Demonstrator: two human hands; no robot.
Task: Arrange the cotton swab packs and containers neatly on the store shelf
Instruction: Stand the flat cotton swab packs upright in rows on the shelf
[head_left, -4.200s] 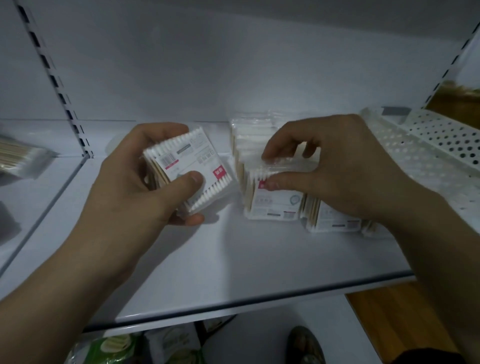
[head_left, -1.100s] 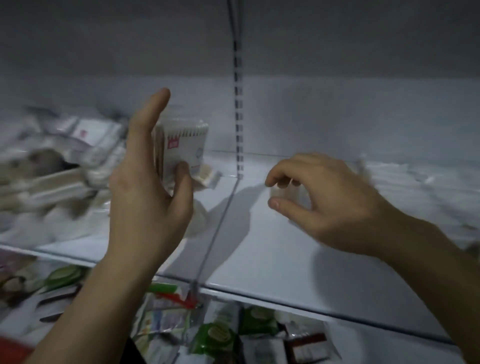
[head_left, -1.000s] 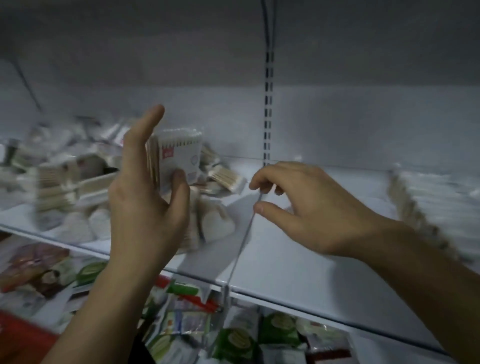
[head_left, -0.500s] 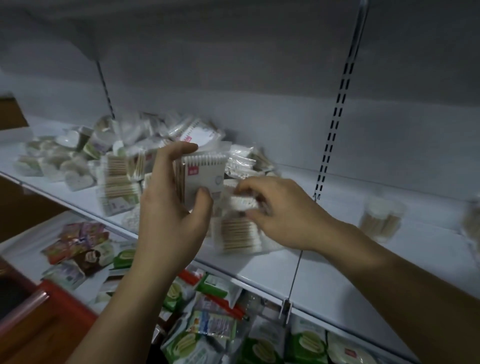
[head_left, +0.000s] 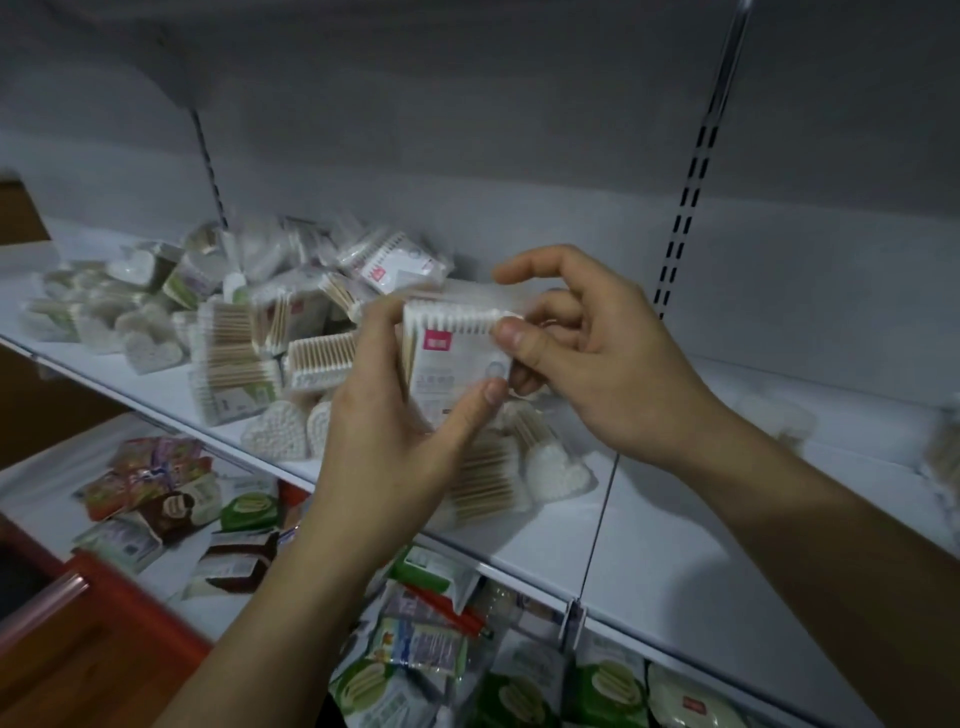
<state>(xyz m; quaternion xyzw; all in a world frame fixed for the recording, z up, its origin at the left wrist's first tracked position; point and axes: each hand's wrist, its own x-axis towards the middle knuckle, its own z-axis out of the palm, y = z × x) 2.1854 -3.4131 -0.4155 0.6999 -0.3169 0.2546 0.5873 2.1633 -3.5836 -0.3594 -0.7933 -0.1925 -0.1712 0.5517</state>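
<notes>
Label text on pack (head_left: 448, 378) illegible

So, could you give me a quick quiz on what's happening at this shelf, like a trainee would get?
1. True or false: the red-labelled pack lies flat on the shelf.
2. The white containers near the shelf's front edge are shaped like: A) stars B) hearts C) rings.
3. Which of the two hands pinches the pack's top corner?

Key: 1. False: the left hand and right hand hold it up above the shelf. 2. B. 3. The right hand.
</notes>
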